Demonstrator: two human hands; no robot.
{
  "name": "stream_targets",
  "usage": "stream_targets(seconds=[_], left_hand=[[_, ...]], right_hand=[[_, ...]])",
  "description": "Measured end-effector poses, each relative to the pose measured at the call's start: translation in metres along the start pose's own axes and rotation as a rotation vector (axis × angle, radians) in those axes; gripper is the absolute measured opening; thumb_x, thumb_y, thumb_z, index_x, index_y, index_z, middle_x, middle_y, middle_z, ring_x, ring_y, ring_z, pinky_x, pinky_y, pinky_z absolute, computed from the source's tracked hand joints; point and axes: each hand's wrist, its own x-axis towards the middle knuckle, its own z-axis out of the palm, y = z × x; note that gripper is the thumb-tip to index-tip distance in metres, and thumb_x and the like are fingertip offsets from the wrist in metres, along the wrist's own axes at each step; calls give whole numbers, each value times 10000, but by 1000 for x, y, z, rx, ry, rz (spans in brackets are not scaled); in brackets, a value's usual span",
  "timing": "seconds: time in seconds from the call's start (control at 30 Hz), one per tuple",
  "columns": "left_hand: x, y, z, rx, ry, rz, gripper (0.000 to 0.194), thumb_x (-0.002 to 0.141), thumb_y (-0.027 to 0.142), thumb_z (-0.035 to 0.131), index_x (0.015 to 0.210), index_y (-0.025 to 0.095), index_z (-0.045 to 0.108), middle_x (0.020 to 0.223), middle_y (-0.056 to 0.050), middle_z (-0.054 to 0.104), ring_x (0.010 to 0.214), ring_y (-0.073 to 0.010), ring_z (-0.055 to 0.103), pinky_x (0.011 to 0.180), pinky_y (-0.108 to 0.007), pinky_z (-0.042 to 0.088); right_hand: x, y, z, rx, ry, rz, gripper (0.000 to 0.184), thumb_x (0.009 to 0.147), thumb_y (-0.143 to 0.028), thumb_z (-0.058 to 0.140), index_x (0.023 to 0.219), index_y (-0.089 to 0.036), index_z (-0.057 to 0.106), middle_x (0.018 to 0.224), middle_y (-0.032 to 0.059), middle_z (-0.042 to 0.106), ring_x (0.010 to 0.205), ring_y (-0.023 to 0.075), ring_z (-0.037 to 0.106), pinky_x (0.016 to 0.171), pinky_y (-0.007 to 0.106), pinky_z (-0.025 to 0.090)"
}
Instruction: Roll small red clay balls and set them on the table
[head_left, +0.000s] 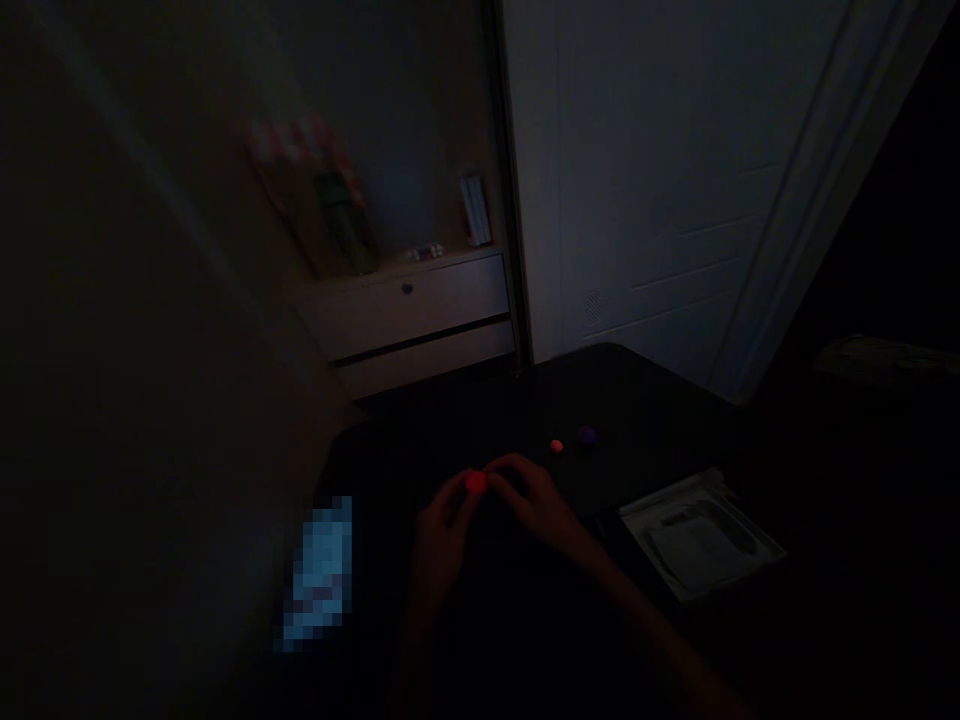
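In dim light, a bright red, round, flattish piece (476,482) is held over the dark table, its material too dark to tell. My left hand (444,525) grips it between thumb and fingers from the left. From the other side, my right hand (531,495) has its thumb and forefinger pinched together at the piece's right edge. To the right of my hands, a small orange-pink ball (556,447) lies on the table, and beside it is a larger purple ball (586,436).
The black table (637,400) has rounded corners. A pale tray-like packet (701,535) lies to the right. Behind stand a white drawer unit (420,305) and a white door (645,180). A blurred bright screen-like patch (321,575) shows at lower left.
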Motion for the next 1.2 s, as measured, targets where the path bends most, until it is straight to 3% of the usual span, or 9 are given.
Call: stream_targets(seconds=[0.13, 0.27, 0.57, 0.7, 0.8, 0.93, 1.2], left_hand=[[0, 1, 0, 17, 17, 10, 493, 852, 527, 748, 1241, 224, 733, 1279, -114, 753, 1156, -284, 708, 977, -385, 545], [0, 1, 0, 16, 5, 27, 442, 861, 513, 746, 1181, 209, 730, 1192, -112, 772, 1088, -271, 726, 948, -381, 551], [0, -3, 4, -23, 72, 28, 436, 727, 367, 860, 1041, 215, 599, 998, -49, 720, 908, -205, 715, 818, -329, 561], [0, -2, 4, -69, 105, 50, 549, 697, 345, 868, 1151, 226, 583, 1046, -56, 719, 932, -208, 723, 819, -328, 571], [0, -1, 2, -48, 55, 43, 582, 716, 338, 850, 1236, 217, 617, 1081, -74, 742, 932, -217, 735, 823, -334, 577], [1, -3, 0, -16, 0, 33, 441, 725, 279, 813, 1139, 196, 686, 1057, -82, 774, 954, -244, 748, 841, -347, 582], [0, -2, 2, 24, -52, 33, 410, 747, 242, 793, 1147, 219, 702, 1126, -85, 785, 1028, -259, 744, 895, -368, 570]], right_hand=[[0, -2, 0, 6, -10, 3, 117, 1015, -291, 619, 1060, -230, 708, 1052, 38, 741, 995, 201, 695, 907, 335, 527], [0, -1, 0, 12, -5, 5, 120, 1005, -285, 629, 1070, -225, 710, 1052, 42, 744, 988, 205, 698, 898, 336, 531], [-1, -2, 1, -2, -18, 3, 118, 990, -250, 648, 1066, -235, 737, 1059, 38, 760, 999, 207, 705, 910, 340, 530], [-1, -3, 0, 4, -41, -4, 133, 989, -294, 665, 1083, -237, 741, 1068, 42, 758, 997, 209, 704, 908, 343, 534], [-2, -3, 0, 6, -49, -6, 203, 968, -350, 704, 1138, -242, 729, 1063, 44, 749, 966, 205, 702, 864, 332, 542], [-3, -7, 0, -12, -83, -43, 302, 940, -390, 743, 1208, -255, 716, 1084, 45, 721, 957, 197, 689, 854, 326, 541], [-3, -3, 2, -28, -65, -39, 290, 928, -381, 761, 1176, -237, 716, 1068, 50, 730, 954, 197, 693, 836, 316, 546]])
